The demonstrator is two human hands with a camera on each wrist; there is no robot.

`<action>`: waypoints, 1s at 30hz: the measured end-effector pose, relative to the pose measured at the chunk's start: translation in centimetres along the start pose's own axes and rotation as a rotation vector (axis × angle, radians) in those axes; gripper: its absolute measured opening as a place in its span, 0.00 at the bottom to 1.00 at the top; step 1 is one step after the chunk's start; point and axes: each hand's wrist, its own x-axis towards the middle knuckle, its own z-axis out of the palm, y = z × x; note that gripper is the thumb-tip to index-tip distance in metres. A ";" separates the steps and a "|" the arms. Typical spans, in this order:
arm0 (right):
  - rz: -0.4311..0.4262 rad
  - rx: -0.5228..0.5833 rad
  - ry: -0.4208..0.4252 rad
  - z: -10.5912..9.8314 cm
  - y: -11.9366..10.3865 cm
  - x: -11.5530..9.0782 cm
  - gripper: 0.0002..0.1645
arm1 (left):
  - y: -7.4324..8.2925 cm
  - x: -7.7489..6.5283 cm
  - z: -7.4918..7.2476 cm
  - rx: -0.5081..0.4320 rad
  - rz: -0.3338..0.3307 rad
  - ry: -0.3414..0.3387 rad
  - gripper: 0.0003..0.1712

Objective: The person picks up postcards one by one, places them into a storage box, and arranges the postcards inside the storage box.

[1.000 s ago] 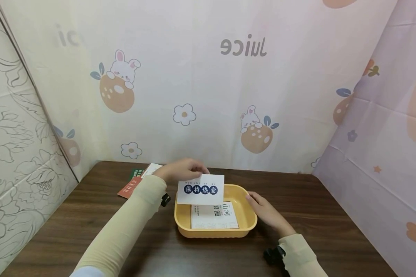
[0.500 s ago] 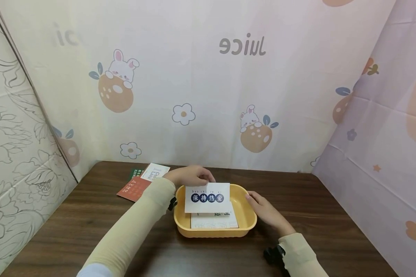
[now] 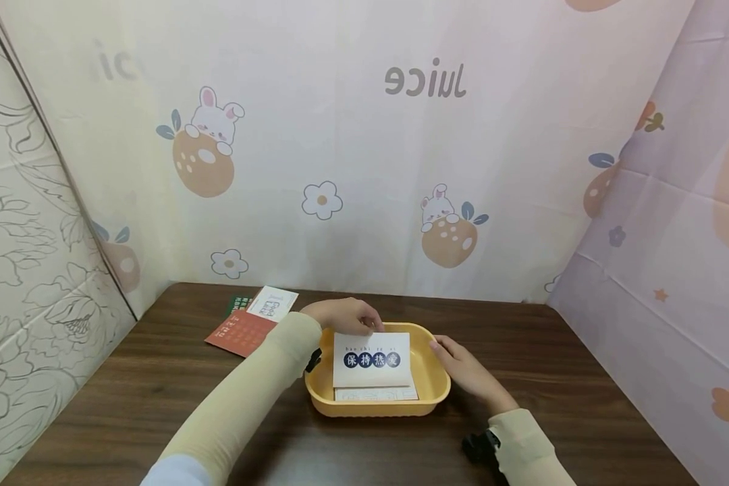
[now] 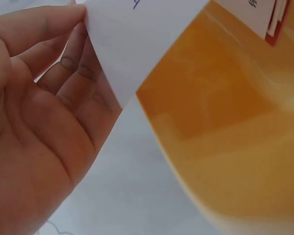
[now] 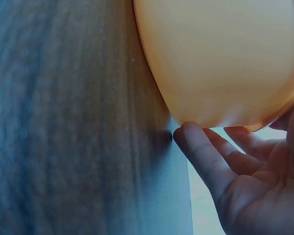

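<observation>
My left hand pinches the top edge of a white card printed with four-character lettering in dark blue circles. In the left wrist view, thumb and finger meet at the edge of that card. The card hangs tilted inside a yellow plastic basin, over another white card lying in it; most of this lower card is covered. At the basin's right rim, my right hand grips with the thumb over the edge. Its fingertips press the outer wall in the right wrist view.
Left of the basin, on the dark wooden table, lie a red card, a white "Good Luck" card and a green card, overlapping. A printed curtain hangs behind the table.
My left hand has moved right and down, carrying the white card lower into the basin over the other card. More of the cards at left shows. The right hand stays on the rim.
</observation>
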 end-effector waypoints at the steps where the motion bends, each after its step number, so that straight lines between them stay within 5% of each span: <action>1: 0.001 0.001 -0.001 0.0 0.0 0.0 0.32 | 0.0 0.1 0.1 -0.002 0.001 -0.009 0.12; 10: 0.017 0.000 0.009 0.1 0.1 0.0 0.32 | 0.2 1.1 1.0 0.028 -0.004 -0.036 0.10; 20: 0.021 0.005 -0.007 0.0 0.2 0.1 0.33 | 0.7 1.5 2.2 0.098 -0.096 -0.008 0.09; 30: 0.046 -0.014 0.002 0.0 0.3 0.2 0.34 | 2.2 1.2 3.0 0.254 -0.132 0.003 0.16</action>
